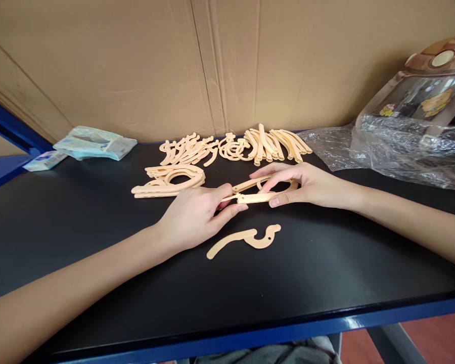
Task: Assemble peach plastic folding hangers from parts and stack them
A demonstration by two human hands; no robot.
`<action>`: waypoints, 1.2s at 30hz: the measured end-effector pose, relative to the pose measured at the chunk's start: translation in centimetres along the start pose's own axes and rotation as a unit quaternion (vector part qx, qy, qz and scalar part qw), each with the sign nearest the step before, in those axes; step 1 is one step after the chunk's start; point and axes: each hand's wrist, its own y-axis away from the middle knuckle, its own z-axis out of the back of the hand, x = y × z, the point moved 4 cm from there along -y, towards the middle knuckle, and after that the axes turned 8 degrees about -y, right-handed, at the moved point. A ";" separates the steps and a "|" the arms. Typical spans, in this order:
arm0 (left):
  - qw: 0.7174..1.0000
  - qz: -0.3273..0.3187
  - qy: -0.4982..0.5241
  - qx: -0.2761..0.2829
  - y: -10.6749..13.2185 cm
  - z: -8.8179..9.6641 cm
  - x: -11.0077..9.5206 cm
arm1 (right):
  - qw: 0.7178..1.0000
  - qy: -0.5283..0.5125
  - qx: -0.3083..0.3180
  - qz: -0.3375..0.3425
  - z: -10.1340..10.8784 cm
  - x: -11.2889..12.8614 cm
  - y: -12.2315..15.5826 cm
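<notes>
Both of my hands are on a beige plastic folding hanger [255, 198] held just above the black table. My left hand [193, 215] pinches a thin beige piece at the hanger's left end, mostly hidden by the fingers. My right hand [311, 186] grips the hanger's arms from the right, fingers over a rounded part. In front of the hands lies a two-part beige hanger piece [231, 237], a curved arm joined to a hook. Behind my left hand rests a stack of folded hangers [167, 183].
Along the back of the black table [136, 303] lie piles of loose hooks [189, 150], rings [233, 148] and curved arms [267, 144]. Tissue packs [94, 143] sit at back left. A bottle [428, 96] and clear plastic bag [398, 151] stand right, before a cardboard wall [136, 65].
</notes>
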 end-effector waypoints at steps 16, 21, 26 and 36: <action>0.977 -0.112 -0.165 -0.080 0.6 0.6 -1.2 | 1.000 0.012 0.026 0.000 -0.3 0.4 0.0; 0.958 -0.147 -0.215 -0.117 1.0 0.9 -1.5 | 0.999 0.015 0.031 0.000 -0.3 0.6 0.0; 0.955 -0.149 -0.212 -0.141 0.9 1.0 -1.5 | 0.999 0.011 0.034 -0.010 -0.3 0.6 0.0; 0.954 -0.174 -0.200 -0.136 0.4 1.3 -1.7 | 0.999 0.022 0.043 -0.012 -0.4 0.6 0.1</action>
